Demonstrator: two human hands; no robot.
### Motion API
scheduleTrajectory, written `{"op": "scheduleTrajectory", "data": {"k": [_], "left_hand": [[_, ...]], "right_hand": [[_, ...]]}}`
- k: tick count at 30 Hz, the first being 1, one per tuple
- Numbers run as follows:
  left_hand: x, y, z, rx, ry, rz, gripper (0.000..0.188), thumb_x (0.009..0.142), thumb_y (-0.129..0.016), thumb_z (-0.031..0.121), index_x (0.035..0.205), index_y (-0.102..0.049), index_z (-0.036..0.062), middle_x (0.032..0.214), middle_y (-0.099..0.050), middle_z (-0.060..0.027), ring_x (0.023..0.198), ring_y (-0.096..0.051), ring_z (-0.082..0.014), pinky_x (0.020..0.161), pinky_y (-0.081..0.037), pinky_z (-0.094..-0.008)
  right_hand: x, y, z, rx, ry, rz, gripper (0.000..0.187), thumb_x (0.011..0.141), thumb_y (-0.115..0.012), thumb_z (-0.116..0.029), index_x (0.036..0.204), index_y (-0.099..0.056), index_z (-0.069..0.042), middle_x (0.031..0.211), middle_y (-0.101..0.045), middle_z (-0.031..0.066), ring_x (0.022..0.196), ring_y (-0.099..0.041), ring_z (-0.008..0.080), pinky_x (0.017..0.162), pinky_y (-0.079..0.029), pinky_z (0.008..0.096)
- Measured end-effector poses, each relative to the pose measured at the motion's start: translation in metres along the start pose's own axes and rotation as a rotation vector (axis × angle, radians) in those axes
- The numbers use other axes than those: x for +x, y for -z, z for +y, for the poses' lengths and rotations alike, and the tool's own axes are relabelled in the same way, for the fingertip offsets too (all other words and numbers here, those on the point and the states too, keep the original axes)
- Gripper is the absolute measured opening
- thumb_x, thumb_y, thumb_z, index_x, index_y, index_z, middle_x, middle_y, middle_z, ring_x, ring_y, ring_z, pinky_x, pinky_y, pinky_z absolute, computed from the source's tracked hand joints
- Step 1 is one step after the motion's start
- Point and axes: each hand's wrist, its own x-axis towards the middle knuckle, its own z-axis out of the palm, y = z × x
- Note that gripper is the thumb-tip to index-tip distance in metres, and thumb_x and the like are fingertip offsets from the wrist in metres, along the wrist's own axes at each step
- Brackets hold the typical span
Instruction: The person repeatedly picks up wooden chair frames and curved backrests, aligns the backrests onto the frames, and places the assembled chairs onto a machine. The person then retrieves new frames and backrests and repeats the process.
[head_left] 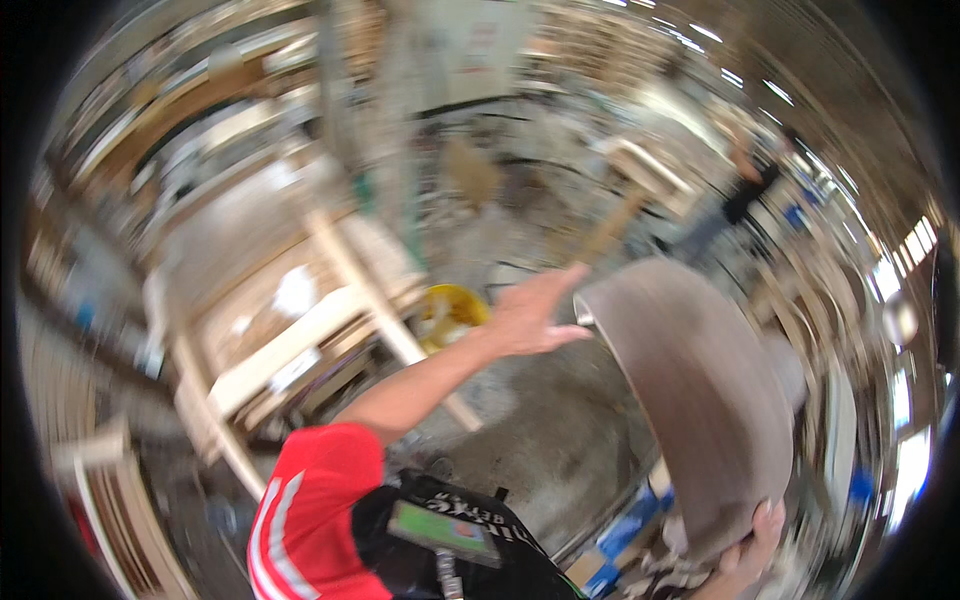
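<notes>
A large curved brown panel (690,380), seemingly wood, is raised in front of me on the right, its surface blurred by motion. My right hand (755,540) grips the panel's lower edge, fingers on the outer face. Just left of the panel's upper corner is my left hand (540,312), thumb and fingers apart and holding nothing. A narrow gap seems to lie between its fingertips and the panel's edge, though blur makes contact hard to judge.
At left stands a wooden frame (345,290) with boards on it, beside a yellow bucket (450,310). Blue-wrapped items (630,530) lie below the panel. Curved wooden pieces (820,300) are stacked at right. Another person (745,195) stands farther back.
</notes>
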Motion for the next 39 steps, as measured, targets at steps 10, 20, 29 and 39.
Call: {"op": "scheduleTrajectory", "data": {"k": [10, 20, 29, 39], "left_hand": [[-0.179, 0.174, -0.067, 0.516, 0.564, -0.035, 0.082, 0.072, -0.08, 0.019, 0.147, -0.049, 0.0055, 0.098, -0.068, -0.02, 0.082, -0.071, -0.0377, 0.073, -0.059, -0.0463], [-0.273, 0.356, -0.065, 0.993, 0.872, 0.299, 0.079, 0.067, -0.078, 0.007, 0.142, -0.055, 0.0042, 0.093, -0.066, -0.0199, 0.083, -0.07, -0.0371, 0.072, -0.058, -0.0458], [-0.335, 0.533, -0.152, 1.069, 1.178, 0.414, 0.066, 0.077, -0.064, 0.012, 0.142, -0.055, 0.0108, 0.099, -0.071, -0.0274, 0.095, -0.07, -0.0457, 0.085, -0.057, -0.0537], [-0.385, 0.564, -0.24, 0.99, 1.19, 0.611, 0.054, 0.093, -0.063, 0.031, 0.14, -0.053, 0.0068, 0.106, -0.071, -0.0303, 0.103, -0.067, -0.0506, 0.089, -0.053, -0.0577]], "right_hand": [[0.143, -0.225, 0.014, 0.771, -0.521, -0.418, 0.07, 0.104, -0.062, -0.044, 0.149, -0.045, 0.007, 0.148, -0.053, 0.019, 0.135, -0.052, 0.0302, 0.114, -0.037, 0.0404], [0.288, -0.45, -0.131, 0.151, 0.174, -0.576, 0.039, 0.087, -0.072, -0.029, 0.112, -0.068, 0.002, 0.09, -0.068, 0.0302, 0.09, -0.07, 0.0462, 0.08, -0.053, 0.052], [0.38, -0.65, -0.307, 0.189, 0.377, -0.353, 0.03, 0.083, -0.059, -0.013, 0.111, -0.063, 0.0, 0.096, -0.069, 0.031, 0.093, -0.066, 0.0516, 0.082, -0.052, 0.0565], [0.374, -0.784, -0.368, 0.345, 0.381, -0.267, 0.038, 0.093, -0.063, -0.022, 0.125, -0.06, -0.002, 0.099, -0.07, 0.0307, 0.094, -0.068, 0.0514, 0.081, -0.054, 0.0564]]}}
